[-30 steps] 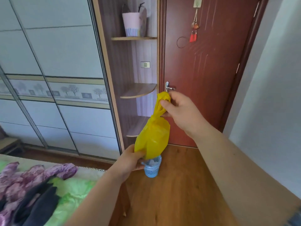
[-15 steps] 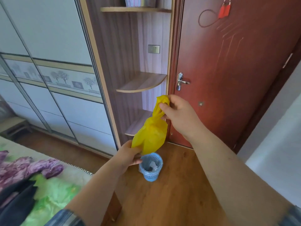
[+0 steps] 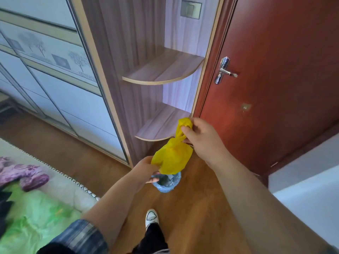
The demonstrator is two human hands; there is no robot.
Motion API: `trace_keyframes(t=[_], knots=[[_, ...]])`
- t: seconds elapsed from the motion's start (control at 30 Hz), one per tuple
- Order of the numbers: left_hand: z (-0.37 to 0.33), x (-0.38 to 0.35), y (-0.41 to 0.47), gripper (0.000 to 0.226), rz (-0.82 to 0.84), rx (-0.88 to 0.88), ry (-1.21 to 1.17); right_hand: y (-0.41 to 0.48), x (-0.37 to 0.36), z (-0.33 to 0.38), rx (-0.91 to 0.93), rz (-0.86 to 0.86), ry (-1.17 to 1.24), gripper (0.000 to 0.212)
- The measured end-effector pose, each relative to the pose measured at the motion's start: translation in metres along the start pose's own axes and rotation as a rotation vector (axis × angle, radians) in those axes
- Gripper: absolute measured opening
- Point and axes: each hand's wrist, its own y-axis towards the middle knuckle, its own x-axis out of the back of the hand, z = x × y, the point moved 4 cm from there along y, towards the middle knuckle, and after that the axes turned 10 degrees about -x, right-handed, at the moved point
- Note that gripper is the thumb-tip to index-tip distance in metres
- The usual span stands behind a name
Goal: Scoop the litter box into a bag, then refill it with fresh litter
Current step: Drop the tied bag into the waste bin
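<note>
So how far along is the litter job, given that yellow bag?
Scooping looks done: the yellow bag is bulging and twisted shut. In hand: right hand pinches its neck, left hand holds its bottom above the blue bin. Left: dropping it; no litter box or fresh litter shows.

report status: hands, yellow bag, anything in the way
Right hand pinches the yellow bag at its knotted top. Left hand holds the bag's lower corner. Bag hangs just above the blue bin, nothing else in the way.
</note>
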Motion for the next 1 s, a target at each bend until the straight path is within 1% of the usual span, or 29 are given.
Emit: trace_keyframes(t=[0.03, 0.13, 0.17, 0.23, 0.27, 0.3, 0.37, 0.47, 0.5, 0.57, 0.6, 0.63, 0.7, 0.73, 0.8, 0.83, 0.87, 0.9, 0.97, 1.0], knots=[[0.002, 0.005, 0.018, 0.033, 0.01, 0.005, 0.046, 0.02, -0.007, -0.012, -0.029, 0.006, -0.021, 0.027], [0.008, 0.017, 0.071, 0.022, 0.07, 0.011, 0.198, 0.075, -0.026, -0.052, -0.136, 0.024, -0.062, 0.008], [0.012, 0.02, 0.089, 0.02, 0.085, 0.038, 0.207, 0.093, -0.034, -0.068, -0.171, 0.034, -0.075, 0.009], [0.025, 0.025, 0.126, 0.021, 0.108, 0.071, 0.221, 0.125, -0.05, -0.102, -0.271, 0.043, -0.084, 0.023], [0.035, 0.029, 0.147, 0.024, 0.1, 0.096, 0.233, 0.139, -0.058, -0.12, -0.316, 0.047, -0.07, 0.026], [0.046, 0.034, 0.167, 0.028, 0.087, 0.132, 0.234, 0.155, -0.065, -0.139, -0.361, 0.053, -0.061, 0.022], [0.079, 0.045, 0.205, 0.026, 0.025, 0.219, 0.219, 0.181, -0.078, -0.18, -0.439, 0.045, -0.05, 0.014], [0.132, 0.054, 0.252, 0.028, -0.05, 0.338, 0.1, 0.219, -0.098, -0.247, -0.563, 0.045, -0.05, 0.014], [0.148, 0.056, 0.266, 0.03, -0.058, 0.36, 0.126, 0.231, -0.107, -0.275, -0.592, 0.045, -0.062, 0.014], [0.189, 0.061, 0.296, 0.026, -0.167, 0.403, 0.199, 0.258, -0.125, -0.332, -0.63, 0.058, -0.094, 0.015], [0.208, 0.064, 0.312, 0.023, -0.204, 0.395, 0.236, 0.273, -0.135, -0.364, -0.653, 0.069, -0.105, 0.019], [0.228, 0.065, 0.326, 0.023, -0.214, 0.398, 0.266, 0.286, -0.145, -0.396, -0.681, 0.085, -0.125, 0.024], [0.268, 0.064, 0.347, 0.031, -0.211, 0.407, 0.35, 0.31, -0.165, -0.458, -0.72, 0.111, -0.204, 0.029], [0.288, 0.063, 0.357, 0.036, -0.2, 0.401, 0.386, 0.319, -0.175, -0.48, -0.735, 0.116, -0.25, 0.026], [0.327, 0.059, 0.376, 0.044, -0.182, 0.374, 0.426, 0.339, -0.189, -0.53, -0.776, 0.145, -0.329, 0.011], [0.343, 0.057, 0.383, 0.048, -0.184, 0.383, 0.424, 0.346, -0.195, -0.555, -0.808, 0.169, -0.33, 0.011], [0.357, 0.053, 0.388, 0.051, -0.182, 0.404, 0.418, 0.352, -0.201, -0.58, -0.836, 0.192, -0.334, 0.013], [0.368, 0.05, 0.391, 0.053, -0.175, 0.429, 0.415, 0.356, -0.204, -0.601, -0.854, 0.204, -0.347, 0.02], [0.385, 0.045, 0.396, 0.054, -0.141, 0.449, 0.452, 0.358, -0.208, -0.632, -0.898, 0.234, -0.354, 0.043], [0.387, 0.043, 0.399, 0.055, -0.108, 0.447, 0.497, 0.358, -0.208, -0.638, -0.917, 0.243, -0.345, 0.048]])
